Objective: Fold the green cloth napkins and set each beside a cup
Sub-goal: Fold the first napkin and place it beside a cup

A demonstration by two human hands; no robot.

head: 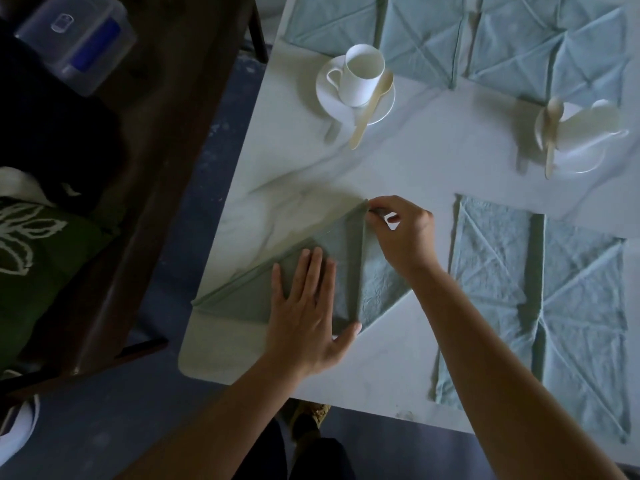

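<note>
A green cloth napkin (375, 289) lies folded into a triangle near the table's front left corner. My left hand (308, 313) presses flat on its middle with straight fingers. My right hand (401, 233) pinches the napkin's top corner between thumb and fingers. A white cup (362, 76) stands on a saucer (329, 95) with a wooden spoon (369, 109) behind the napkin. A second cup (588, 126) with saucer and spoon sits at the right, blurred.
Several pale green napkins lie spread flat: some at the back (485, 39), others at the front right (540, 299). The white table's (433, 157) left edge and rounded corner are close. A dark wooden bench (166, 133) with a plastic box (76, 39) stands left.
</note>
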